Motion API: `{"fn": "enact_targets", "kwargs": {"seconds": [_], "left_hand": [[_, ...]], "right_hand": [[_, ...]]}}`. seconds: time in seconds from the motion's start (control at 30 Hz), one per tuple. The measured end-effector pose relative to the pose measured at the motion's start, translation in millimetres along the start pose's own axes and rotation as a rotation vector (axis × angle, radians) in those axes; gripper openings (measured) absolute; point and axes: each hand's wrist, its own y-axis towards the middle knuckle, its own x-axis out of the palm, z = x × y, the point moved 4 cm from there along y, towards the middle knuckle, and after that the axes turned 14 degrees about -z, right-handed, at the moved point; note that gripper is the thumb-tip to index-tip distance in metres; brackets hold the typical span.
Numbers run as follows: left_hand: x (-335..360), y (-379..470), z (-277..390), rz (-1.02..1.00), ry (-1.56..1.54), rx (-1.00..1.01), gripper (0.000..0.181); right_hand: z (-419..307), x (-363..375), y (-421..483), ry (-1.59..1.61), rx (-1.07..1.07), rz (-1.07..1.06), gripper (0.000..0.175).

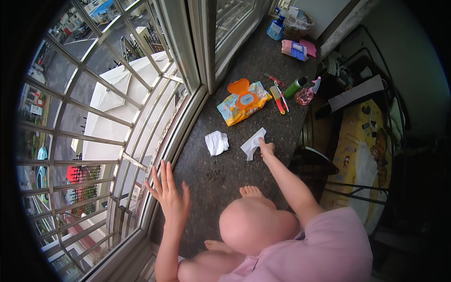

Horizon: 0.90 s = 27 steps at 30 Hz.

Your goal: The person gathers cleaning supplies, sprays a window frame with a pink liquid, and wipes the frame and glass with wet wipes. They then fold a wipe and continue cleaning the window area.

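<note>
My right hand (267,148) grips the edge of a white wipe (252,143) on the dark speckled stone sill (239,169). My left hand (171,199) is raised with its fingers spread, holding nothing, beside the window frame (183,135); whether it touches the frame I cannot tell. A crumpled white wipe (216,143) lies left of the one in my hand. Beyond both sits a wet-wipe pack (229,111) with its orange lid (238,86) flipped up. Dark crumbs (214,174) are scattered nearer to me.
A brush (276,98), a red-handled scraper (275,80), a green bottle (294,88) and a pink spray bottle (304,96) stand or lie to the right. Farther back are a blue spray bottle (276,29) and a pink wipe pack (292,49). Metal bars (102,72) cross the window opening.
</note>
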Motion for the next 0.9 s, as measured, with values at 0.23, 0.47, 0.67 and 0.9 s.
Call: {"fn": "enact_targets", "kwargs": {"seconds": [0.23, 0.47, 0.67, 0.9], "left_hand": [[5, -15, 2, -0.019, -0.119, 0.054, 0.068], [11, -26, -7, -0.029, -0.245, 0.135, 0.067], [18, -20, -41, -0.024, -0.287, 0.175, 0.062], [39, 17, -31, -0.045, -0.375, 0.254, 0.062]], "right_hand": [[4, 11, 8, 0.118, 0.067, 0.176, 0.056], [-6, 14, 15, 0.469, -0.216, -0.059, 0.025], [-73, -19, -47, 0.449, -0.583, -0.136, 0.02], [-119, -89, -51, 0.332, -0.735, -0.35, 0.023]]}}
